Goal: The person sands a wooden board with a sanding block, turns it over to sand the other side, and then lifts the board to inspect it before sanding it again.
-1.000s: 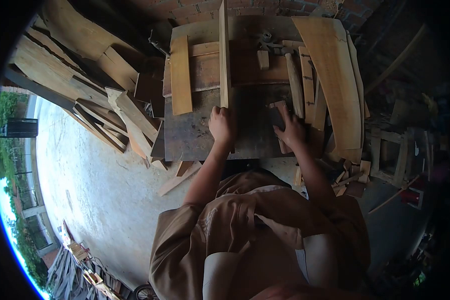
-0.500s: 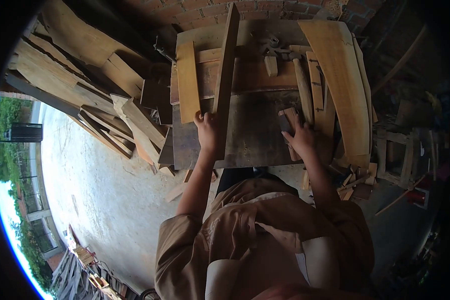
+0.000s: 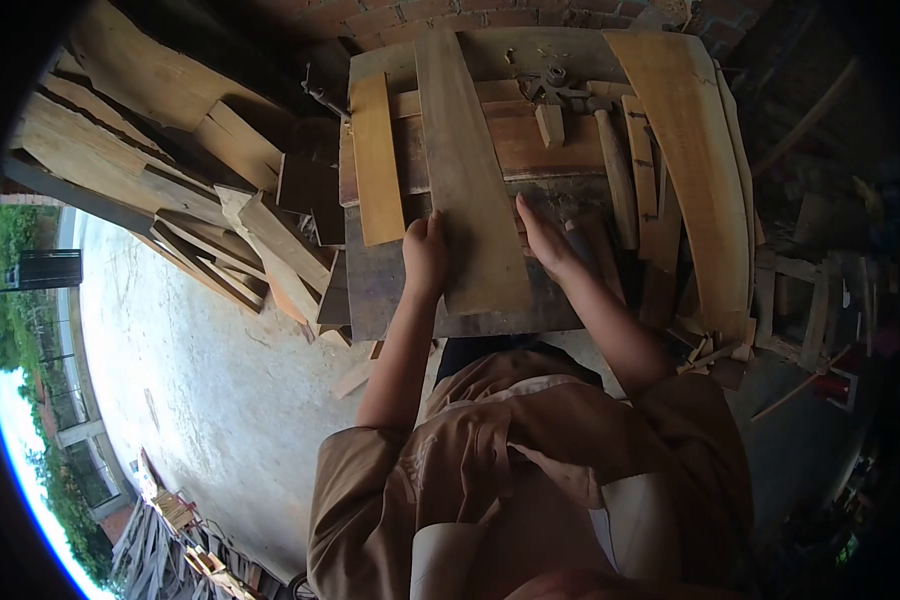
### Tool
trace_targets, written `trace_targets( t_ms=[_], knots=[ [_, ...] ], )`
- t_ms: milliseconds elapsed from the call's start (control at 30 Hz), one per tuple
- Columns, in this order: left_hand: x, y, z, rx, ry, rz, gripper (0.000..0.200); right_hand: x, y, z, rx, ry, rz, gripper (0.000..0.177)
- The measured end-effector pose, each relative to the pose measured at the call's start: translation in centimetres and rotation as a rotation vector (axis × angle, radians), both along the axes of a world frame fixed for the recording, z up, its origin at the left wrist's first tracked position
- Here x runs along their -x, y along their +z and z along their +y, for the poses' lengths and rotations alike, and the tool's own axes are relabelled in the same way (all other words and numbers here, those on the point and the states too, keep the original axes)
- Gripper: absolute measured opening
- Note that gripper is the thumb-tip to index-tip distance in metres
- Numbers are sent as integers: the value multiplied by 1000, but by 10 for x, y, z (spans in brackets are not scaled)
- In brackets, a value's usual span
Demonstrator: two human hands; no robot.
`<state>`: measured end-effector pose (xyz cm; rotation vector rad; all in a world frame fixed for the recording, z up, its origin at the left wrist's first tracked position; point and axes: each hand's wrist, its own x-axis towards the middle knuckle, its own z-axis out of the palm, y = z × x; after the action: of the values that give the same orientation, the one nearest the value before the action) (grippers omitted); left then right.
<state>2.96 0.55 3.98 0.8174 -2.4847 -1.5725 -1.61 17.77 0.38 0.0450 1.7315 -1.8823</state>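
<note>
A long wooden board (image 3: 468,180) lies with its broad face up over the workbench (image 3: 370,300). My left hand (image 3: 426,255) grips the board's left edge, fingers wrapped round it. On the other side my right hand (image 3: 545,238) is at the right edge, its fingers stretched out and partly hidden by the board. A dark wooden block (image 3: 597,250), perhaps a hand plane, rests to the right of that hand. Left of the long board lies a shorter yellow board (image 3: 377,160).
A hammer (image 3: 615,175), a small wood block (image 3: 550,125) and a wide curved plank (image 3: 685,160) are on the bench. Leaning planks (image 3: 120,150) stand at the left. Wood scraps (image 3: 715,350) lie by the bench's right corner, near a wooden frame (image 3: 795,310).
The long board has turned from its narrow edge to its broad face. My right hand has left the dark block and moved left to the board.
</note>
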Motion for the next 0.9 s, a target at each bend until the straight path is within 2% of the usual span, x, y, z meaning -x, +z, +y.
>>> trace_targets(
  t_ms=[33, 67, 133, 167, 233, 267, 333, 433, 567, 633, 667, 733, 833, 900],
  knots=[
    [3, 8, 3, -146, 45, 17, 36, -1, 12, -2, 169, -4, -169, 65],
    [5, 11, 4, -149, 42, 21, 36, 0, 21, -6, 166, -7, -165, 65],
    [12, 21, 7, -329, 11, -72, 33, 3, 40, -11, 403, -170, -410, 69],
    [15, 31, 11, -334, 5, -67, 33, 4, 49, -10, 399, -174, -403, 69],
    [17, 69, 21, -636, 124, -75, 30, 6, 68, -8, 591, -133, -366, 73],
    [18, 71, 21, -639, 118, -66, 30, 7, 82, -8, 590, -132, -355, 73],
    [20, 73, 20, -814, 152, -32, 29, 3, 112, -7, 708, -152, -395, 72],
    [16, 87, 15, -959, 130, -31, 27, 0, 135, -4, 654, -186, -401, 72],
    [3, 124, 21, -1015, 159, -76, 27, -10, 170, -2, 753, -172, -413, 72],
    [0, 123, 20, -1131, 138, 16, 40, -12, 179, -2, 611, -279, -412, 71],
    [-1, 127, 21, -1131, 157, 3, 40, -12, 170, 1, 684, -258, -406, 70],
    [0, 135, 24, -1018, 147, -20, 27, -12, 163, 7, 733, -246, -413, 70],
    [1, 134, 24, -1062, 134, -28, 28, -11, 159, 9, 735, -299, -399, 69],
    [1, 136, 27, -1086, 152, -14, 28, -8, 144, 17, 1145, -92, -428, 69]
  ],
)
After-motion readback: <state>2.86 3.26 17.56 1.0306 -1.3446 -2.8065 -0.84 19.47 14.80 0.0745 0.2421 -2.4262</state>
